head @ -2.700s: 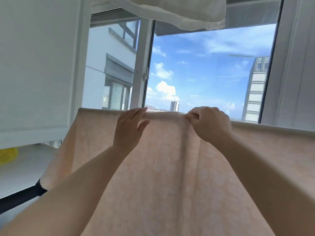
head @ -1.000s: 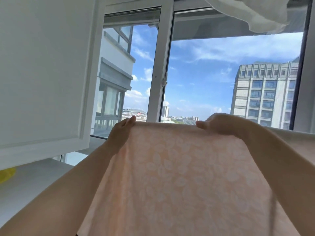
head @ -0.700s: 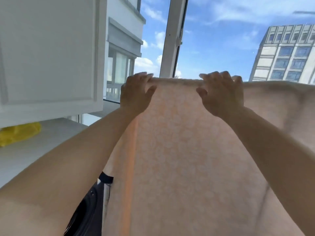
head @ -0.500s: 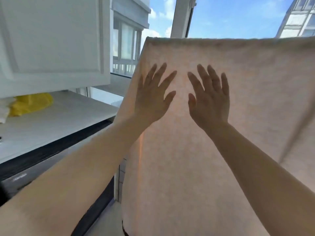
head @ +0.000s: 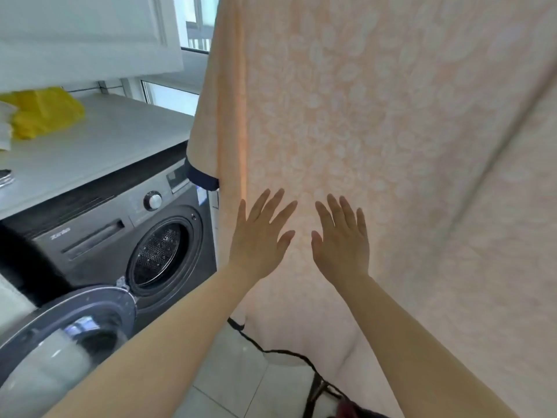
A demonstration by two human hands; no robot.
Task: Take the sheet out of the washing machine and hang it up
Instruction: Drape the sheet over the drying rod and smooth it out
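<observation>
Two flat hands on leaf-patterned peach sheet [head: 376, 116]

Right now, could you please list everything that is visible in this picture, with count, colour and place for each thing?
sheet: one, pale peach with a white pattern, hanging across the centre and right
washing machine: one, dark grey, lower left under the countertop
machine door: one, grey rim with clear glass, swung open at bottom left
countertop: one, white, left side above the machine
yellow bag: one, yellow, on the countertop at far left
cabinet: one, white, upper left
window: one, bright, behind the sheet's left edge
floor tiles: pale grey, bottom centre
left hand: one, open, flat on the sheet
right hand: one, open, flat on the sheet
</observation>
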